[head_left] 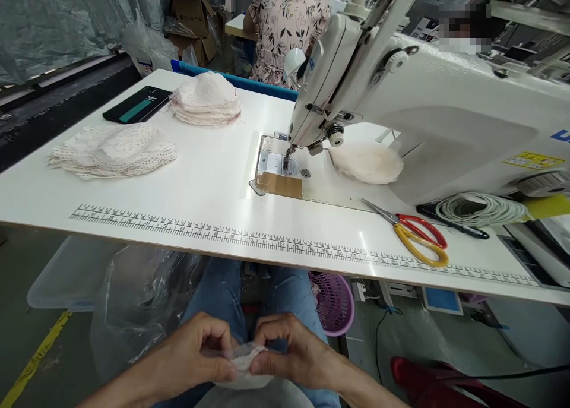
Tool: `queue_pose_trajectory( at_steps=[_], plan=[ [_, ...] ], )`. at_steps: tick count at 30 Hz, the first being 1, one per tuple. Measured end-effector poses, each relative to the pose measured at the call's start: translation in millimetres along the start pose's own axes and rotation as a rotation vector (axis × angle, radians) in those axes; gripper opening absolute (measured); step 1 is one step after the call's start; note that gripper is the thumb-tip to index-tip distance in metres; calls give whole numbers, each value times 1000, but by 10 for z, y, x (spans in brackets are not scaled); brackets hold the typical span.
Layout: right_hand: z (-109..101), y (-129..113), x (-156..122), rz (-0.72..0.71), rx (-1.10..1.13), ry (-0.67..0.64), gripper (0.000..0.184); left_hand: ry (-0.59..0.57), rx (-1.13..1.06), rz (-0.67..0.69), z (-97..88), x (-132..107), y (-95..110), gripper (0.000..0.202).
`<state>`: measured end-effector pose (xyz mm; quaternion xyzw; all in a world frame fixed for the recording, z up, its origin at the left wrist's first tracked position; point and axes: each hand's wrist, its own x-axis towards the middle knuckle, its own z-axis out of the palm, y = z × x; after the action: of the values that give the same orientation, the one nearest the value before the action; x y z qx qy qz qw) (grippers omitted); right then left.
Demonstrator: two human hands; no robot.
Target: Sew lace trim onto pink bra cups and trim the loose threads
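We sit at a white desk (214,185) with a sewing machine (427,99) on its right side. Off its near edge, our left hand (209,351) and right hand (294,350) pinch a white fabric piece (246,377) between thumb and fingers. It looks thin, partly see-through and bunched, with a bumpy, lace-like border. Its long axis runs roughly left to right, that border slanting toward the far right.

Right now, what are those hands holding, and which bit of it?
The left hand and right hand pinch a white cloth, one at each side; which edge this is cannot be told.
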<state>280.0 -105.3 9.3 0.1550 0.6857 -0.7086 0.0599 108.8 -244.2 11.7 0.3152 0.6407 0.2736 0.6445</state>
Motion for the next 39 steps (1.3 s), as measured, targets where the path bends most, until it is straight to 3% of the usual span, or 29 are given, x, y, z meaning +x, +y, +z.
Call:
queue_pose_trajectory(
  at_steps=[6, 11, 16, 20, 25, 39],
  plan=[
    [-12, -60, 6, 15, -26, 18, 40, 3, -41, 57, 17, 16, 57, 25],
    [-11, -37, -3, -18, -34, 28, 37, -72, -111, 51, 14, -2, 125, 14],
    [8, -10, 23, -29, -83, 31, 35, -74, -146, 73, 30, 31, 199, 22],
    [25, -1, 29, -30, -70, 57, 37, -9, -189, 28, 69, 93, 143, 24],
    [-4, 2, 20, 20, 2, 53, 40, -44, -215, 10, 64, 105, 79, 23],
    [-18, 57, 11, -37, -12, 64, 34, -19, -252, 29, 53, 81, 16, 19]
  ],
)
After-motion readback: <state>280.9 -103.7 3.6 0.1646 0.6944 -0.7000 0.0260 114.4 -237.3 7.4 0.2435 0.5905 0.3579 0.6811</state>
